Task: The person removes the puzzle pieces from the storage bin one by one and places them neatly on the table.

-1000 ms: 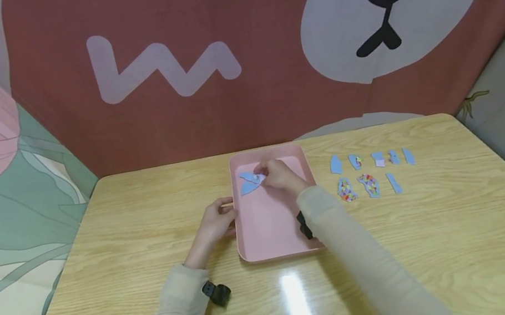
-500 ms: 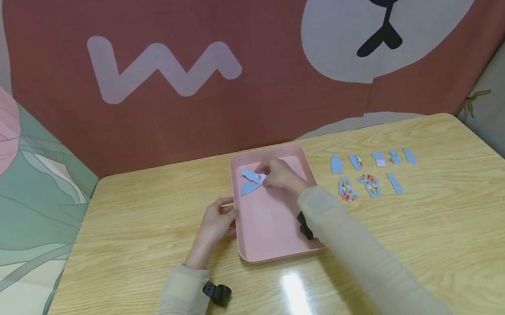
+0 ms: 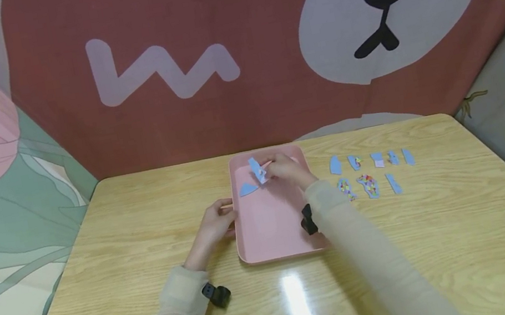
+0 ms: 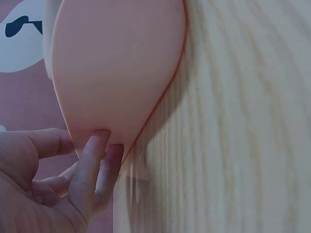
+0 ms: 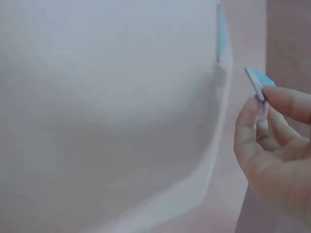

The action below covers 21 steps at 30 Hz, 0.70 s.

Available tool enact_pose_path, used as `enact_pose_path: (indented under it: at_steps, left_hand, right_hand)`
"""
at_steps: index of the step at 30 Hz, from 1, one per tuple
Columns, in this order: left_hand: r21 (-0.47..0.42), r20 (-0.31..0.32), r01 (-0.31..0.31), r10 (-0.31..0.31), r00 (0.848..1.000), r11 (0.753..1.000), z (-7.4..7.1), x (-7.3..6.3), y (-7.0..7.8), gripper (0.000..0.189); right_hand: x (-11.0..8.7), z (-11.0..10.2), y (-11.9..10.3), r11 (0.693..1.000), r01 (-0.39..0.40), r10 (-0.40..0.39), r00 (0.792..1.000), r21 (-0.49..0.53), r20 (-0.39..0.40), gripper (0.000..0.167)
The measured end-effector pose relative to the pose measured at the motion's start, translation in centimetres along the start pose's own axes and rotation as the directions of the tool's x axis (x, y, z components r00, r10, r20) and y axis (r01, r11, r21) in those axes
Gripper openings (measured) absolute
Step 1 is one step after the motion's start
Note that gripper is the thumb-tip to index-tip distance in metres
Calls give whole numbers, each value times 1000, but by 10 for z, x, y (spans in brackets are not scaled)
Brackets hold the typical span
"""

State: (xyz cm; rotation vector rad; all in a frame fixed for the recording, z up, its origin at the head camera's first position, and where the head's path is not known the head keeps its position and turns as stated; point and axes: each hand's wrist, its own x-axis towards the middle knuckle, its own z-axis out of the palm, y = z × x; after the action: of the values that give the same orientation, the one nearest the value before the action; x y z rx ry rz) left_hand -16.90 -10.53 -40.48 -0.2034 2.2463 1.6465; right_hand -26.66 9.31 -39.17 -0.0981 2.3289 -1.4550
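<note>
Over the far part of a pink tray [image 3: 273, 232], my right hand [image 3: 287, 170] pinches a blue puzzle piece [image 3: 257, 170] between thumb and fingertips. The piece is tilted up on edge, and in the right wrist view the puzzle piece [image 5: 260, 80] shows its thin side. Another blue puzzle piece [image 3: 248, 188] lies flat in the tray near its left wall. My left hand [image 3: 215, 221] is at the tray's left side. In the left wrist view, its fingertips [image 4: 99, 138] touch the outer wall of the tray [image 4: 116, 63].
Several puzzle pieces lie in two rows on the wooden table [image 3: 449, 235] right of the tray, some plain blue, others with a multicoloured piece [image 3: 369, 186] pattern. A printed cloth [image 3: 273, 103] with a bear face hangs behind the table's far edge.
The pinched puzzle piece has been lifted off from beside the other blue piece and turned upright, as the right hand shifted slightly right. My left hand has stayed at the tray.
</note>
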Motion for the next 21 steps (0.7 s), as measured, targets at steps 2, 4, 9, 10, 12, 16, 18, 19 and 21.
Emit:
enact_pose_path:
  at_steps: [2,4,9,10,12,16,18,19,21]
  left_hand:
    - [2,-1,-3,3,1000,1000,0,0,-1,45]
    - [4,-5,-4,4,1000,1000,0,0,-1,45]
    - [8,-8,3,-3,1000,1000,0,-1,0,45]
    - [8,-8,5,-5,1000,1000,0,-1,0,45]
    - [11,-9,7,-7,1000,1000,0,0,-1,45]
    - [13,-8,7,-7,1000,1000,0,0,-1,45]
    - [14,-2,3,-3,1000,1000,0,-1,-1,45]
    - [13,-3,3,-3,1000,1000,0,-1,0,45]
    - [11,-4,3,-3,1000,1000,0,0,0,45]
  right_hand:
    - [-3,-3,-5,1000,-3,3,999,19,43,54]
    - [-6,-7,-9,1000,-3,2,998,18,68,54]
    - [-13,-16,-20,999,-25,20,994,40,111,47]
    - [-14,-17,-22,999,-30,25,994,45,111,45]
    - [-15,-20,-26,997,-38,31,993,61,111,41]
    - [-19,-26,-33,998,-29,23,995,59,94,37]
    - [-21,-30,-36,998,-19,14,996,54,92,38]
    - [-22,-32,-37,999,-12,7,996,46,93,39]
    - [-24,-37,-38,999,4,-8,996,40,93,40]
